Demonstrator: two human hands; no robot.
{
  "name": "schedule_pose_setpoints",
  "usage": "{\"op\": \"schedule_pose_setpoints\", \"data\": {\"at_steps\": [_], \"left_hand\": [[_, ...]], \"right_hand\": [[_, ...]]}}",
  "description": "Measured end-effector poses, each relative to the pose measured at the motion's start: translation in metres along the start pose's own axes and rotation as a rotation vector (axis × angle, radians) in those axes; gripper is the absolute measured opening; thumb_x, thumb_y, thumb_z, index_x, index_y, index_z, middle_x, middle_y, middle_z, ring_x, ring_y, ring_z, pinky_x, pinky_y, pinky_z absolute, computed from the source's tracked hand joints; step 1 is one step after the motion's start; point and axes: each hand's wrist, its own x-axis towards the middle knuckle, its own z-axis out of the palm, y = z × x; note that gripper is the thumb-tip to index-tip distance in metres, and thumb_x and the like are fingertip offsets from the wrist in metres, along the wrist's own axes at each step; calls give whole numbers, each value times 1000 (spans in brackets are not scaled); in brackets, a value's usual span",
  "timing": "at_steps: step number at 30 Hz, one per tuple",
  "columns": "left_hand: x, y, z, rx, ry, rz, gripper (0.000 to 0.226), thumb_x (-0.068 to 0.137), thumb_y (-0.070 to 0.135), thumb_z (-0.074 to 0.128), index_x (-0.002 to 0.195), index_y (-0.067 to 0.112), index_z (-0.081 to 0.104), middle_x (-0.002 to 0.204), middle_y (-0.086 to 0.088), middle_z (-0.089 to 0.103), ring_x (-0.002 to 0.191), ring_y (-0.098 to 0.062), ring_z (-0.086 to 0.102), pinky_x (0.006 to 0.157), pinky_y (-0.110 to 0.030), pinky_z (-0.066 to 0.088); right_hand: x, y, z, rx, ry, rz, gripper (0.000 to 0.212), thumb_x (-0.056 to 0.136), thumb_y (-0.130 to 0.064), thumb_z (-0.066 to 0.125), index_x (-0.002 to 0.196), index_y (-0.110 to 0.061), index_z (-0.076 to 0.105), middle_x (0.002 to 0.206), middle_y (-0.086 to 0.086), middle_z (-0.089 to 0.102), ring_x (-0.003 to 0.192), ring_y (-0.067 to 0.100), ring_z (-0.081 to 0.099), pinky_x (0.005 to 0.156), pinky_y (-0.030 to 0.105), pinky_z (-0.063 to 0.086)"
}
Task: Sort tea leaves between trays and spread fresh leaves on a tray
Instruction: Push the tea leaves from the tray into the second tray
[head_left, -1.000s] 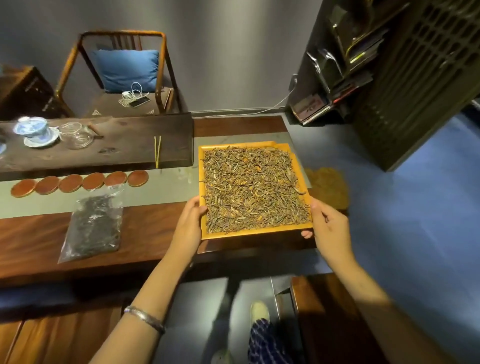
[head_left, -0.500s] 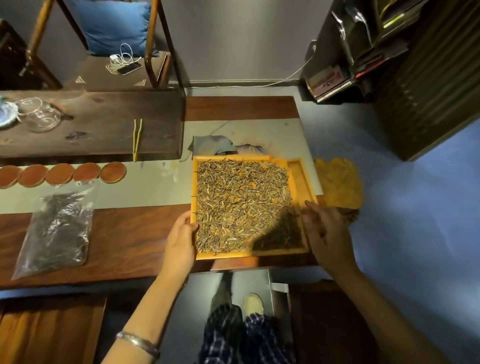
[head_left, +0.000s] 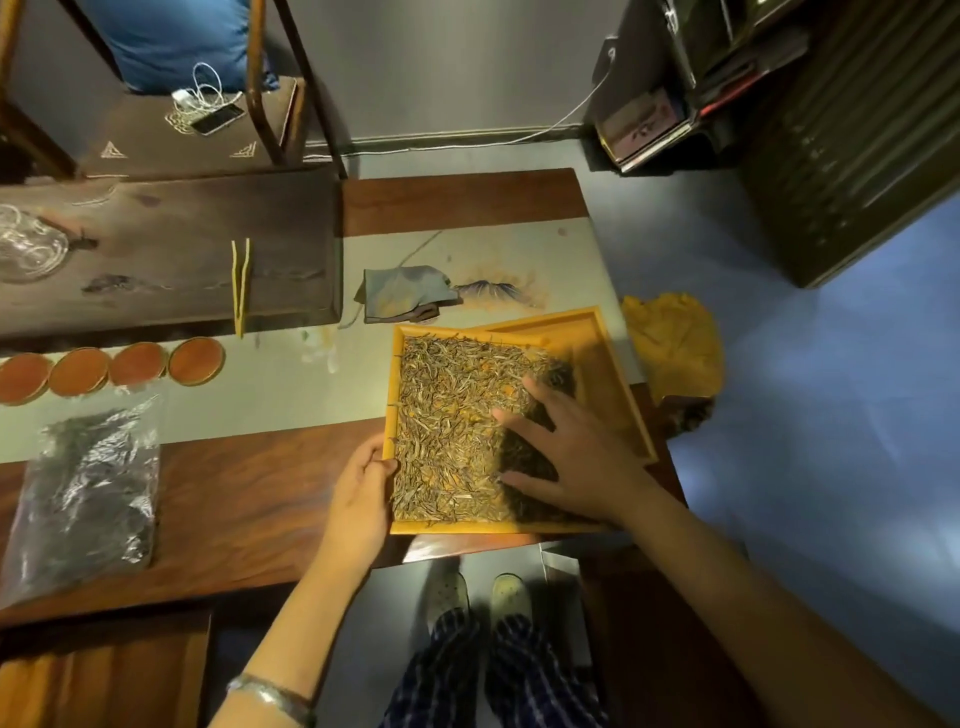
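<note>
**Flat hand on the leaves, tray held at its edge**

My left hand (head_left: 363, 493) grasps the yellow tray (head_left: 397, 384) by its left rim, thumb hooked over the edge and fingers curled beneath it. My right hand (head_left: 566, 457) lies released on the tea leaves (head_left: 452, 415) — fingers straight and spread, pressing flat on the right part of the pile, gripping nothing.

The tray sits at the near edge of the tabletop (head_left: 249, 504), and the leaves fill it almost wall to wall, pale dry strands with orange flecks among them. Under the tray's right side lies a second tray (head_left: 571, 332) of the same yellow, turned at an angle, its bare far corner and right wall showing past the first one.

Right of the trays, at the table's end, lies a crumpled yellow cloth (head_left: 675, 348). Just beyond the trays there is a small grey cloth (head_left: 405, 291) on the pale runner (head_left: 291, 395). Well to the left of the tray, a clear bag of dark leaves (head_left: 85, 499) lies flat on the wood, and beyond the bag runs a row of round reddish coasters (head_left: 137, 364). Yellow tweezers (head_left: 240, 286) rest on the dark board (head_left: 171, 244) beyond the coasters — with a glass vessel (head_left: 26, 249) at the board's left end.
</note>
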Motion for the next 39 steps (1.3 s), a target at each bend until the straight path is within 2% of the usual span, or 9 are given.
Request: {"op": "schedule_pose_setpoints", "data": {"at_steps": [4,8,11,16,22,29,33,36,39], "left_hand": [[4,-1,6,-4,-8,0,36,95,-5,31,110,13,59,101,3,65,79,15,59,68,-1,42],[5,-5,7,6,-9,3,36,95,-6,32,110,12,59,100,7,63,77,20,57,68,3,39],[4,-8,7,-35,-9,-2,39,94,-9,32,101,17,61,95,4,65,76,15,61,67,0,42],[5,-12,7,-52,-9,-23,43,94,-9,31,99,20,62,94,5,66,81,6,63,69,-3,44],[9,-14,10,-101,-36,-60,36,95,-7,31,111,5,61,102,-8,67,86,-5,64,73,-10,49],[8,-15,10,-94,-13,-44,36,94,-9,32,111,5,61,101,-4,67,87,-3,63,73,-9,46],[8,-17,6,-99,-9,-69,38,94,-7,33,109,12,62,102,-2,68,92,-7,63,79,-17,46],[8,-18,6,-96,-5,-73,37,94,-8,33,107,11,63,99,-2,69,85,-2,65,72,-10,48],[8,-17,5,-96,1,-72,37,94,-8,32,108,9,62,100,-3,68,86,-4,64,71,-7,47]], "right_hand": [[9,11,1,-9,-12,-3,64,90,-67,29,145,-33,33,156,12,21,140,30,28,108,48,37],[15,21,3,-25,5,-37,52,95,-50,42,141,-27,42,149,14,34,134,31,38,101,45,44],[19,27,4,-22,15,-39,45,97,-40,48,138,-22,47,144,16,40,127,31,45,96,42,48],[27,35,6,-23,24,-15,41,97,-31,49,136,-18,49,141,17,43,125,32,46,92,42,49],[38,49,5,-59,10,20,41,99,-25,47,139,-17,44,141,17,41,125,32,45,92,43,50],[50,59,1,-72,0,63,42,100,-24,44,141,-16,43,143,13,39,130,27,40,90,40,52],[53,66,1,-20,15,111,40,99,-17,45,139,-16,45,139,12,43,122,27,47,86,38,52],[53,72,0,37,28,175,41,97,-13,46,139,-16,45,134,10,45,110,25,53,80,36,52],[51,69,-3,73,131,179,37,98,-16,46,135,-13,50,128,9,50,111,24,52,85,35,50]]}}
